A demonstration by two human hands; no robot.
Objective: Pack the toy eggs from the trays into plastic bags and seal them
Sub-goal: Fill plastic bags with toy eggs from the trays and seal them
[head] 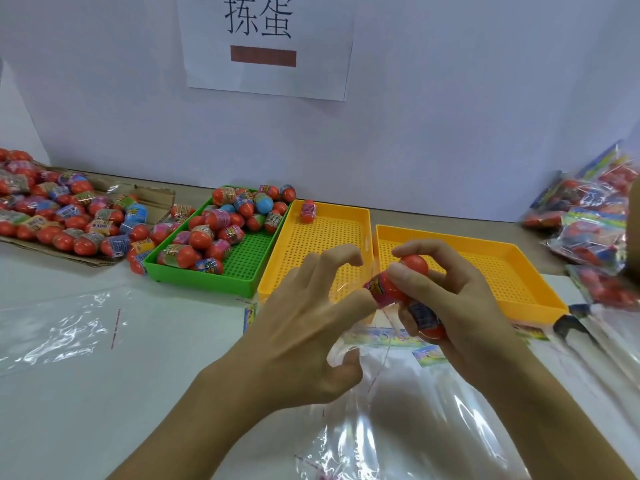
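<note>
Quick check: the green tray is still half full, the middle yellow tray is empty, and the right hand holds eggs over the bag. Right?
Not quite. In the head view the middle yellow tray is not empty: one egg lies in its far left corner. The rest stands: the green tray is half full, and the right hand holds eggs over the bag.

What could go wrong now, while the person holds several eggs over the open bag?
1. The right hand grips several toy eggs at once; one may slip and roll off the table.
2. The left hand pinches only the edge of the plastic bag; the mouth may close, so eggs may miss it.
</note>
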